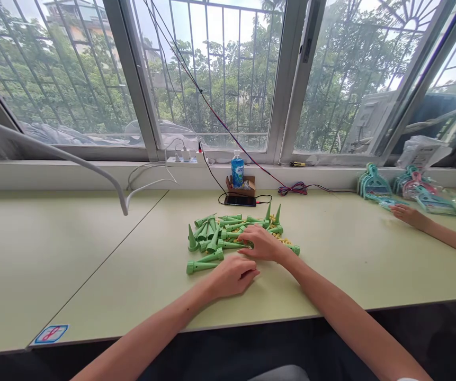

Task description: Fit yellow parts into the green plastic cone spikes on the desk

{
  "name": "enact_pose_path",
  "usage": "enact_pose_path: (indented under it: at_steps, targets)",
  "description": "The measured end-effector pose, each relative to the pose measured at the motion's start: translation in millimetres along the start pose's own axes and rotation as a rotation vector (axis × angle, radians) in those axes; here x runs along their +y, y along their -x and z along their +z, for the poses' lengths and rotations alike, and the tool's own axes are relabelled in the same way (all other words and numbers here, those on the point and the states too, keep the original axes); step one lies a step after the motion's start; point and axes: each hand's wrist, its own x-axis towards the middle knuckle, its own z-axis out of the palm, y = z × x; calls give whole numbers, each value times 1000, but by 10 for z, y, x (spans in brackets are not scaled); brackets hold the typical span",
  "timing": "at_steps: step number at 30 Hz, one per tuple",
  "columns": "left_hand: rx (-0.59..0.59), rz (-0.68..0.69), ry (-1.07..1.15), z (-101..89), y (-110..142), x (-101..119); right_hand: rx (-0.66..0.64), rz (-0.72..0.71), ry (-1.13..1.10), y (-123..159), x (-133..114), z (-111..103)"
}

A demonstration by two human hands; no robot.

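Observation:
My left hand (233,275) rests on the table just in front of a pile of green tapered plastic spikes (212,241) with ribbed, wider ends. Its fingers are curled closed, and what they hold, if anything, is hidden. Over the near right part of the pile is my right hand (262,243), with thumb and fingers apart around a small gap close to a lying spike (230,244). Small yellow pieces (287,241) lie scattered among the spikes. Two spikes stand upright at the back right of the pile, another (192,239) at its left.
A phone (240,201) on a cable lies behind the pile, before a small cardboard box (247,186) and a blue bottle (237,170). Coiled wire (293,188) lies by the sill. At right, another person's hand (408,216) reaches toward teal plastic items (374,182). A white curved tube (72,159) crosses the left.

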Motion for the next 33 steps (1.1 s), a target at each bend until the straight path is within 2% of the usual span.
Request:
enact_pose_path:
  at_steps: [12,33]
  targets:
    - [-7,-87,34,13,16,1,-19,16,71,-1,0,61]
    - [-7,-89,89,11,10,0,-71,16,125,-14,-80,67]
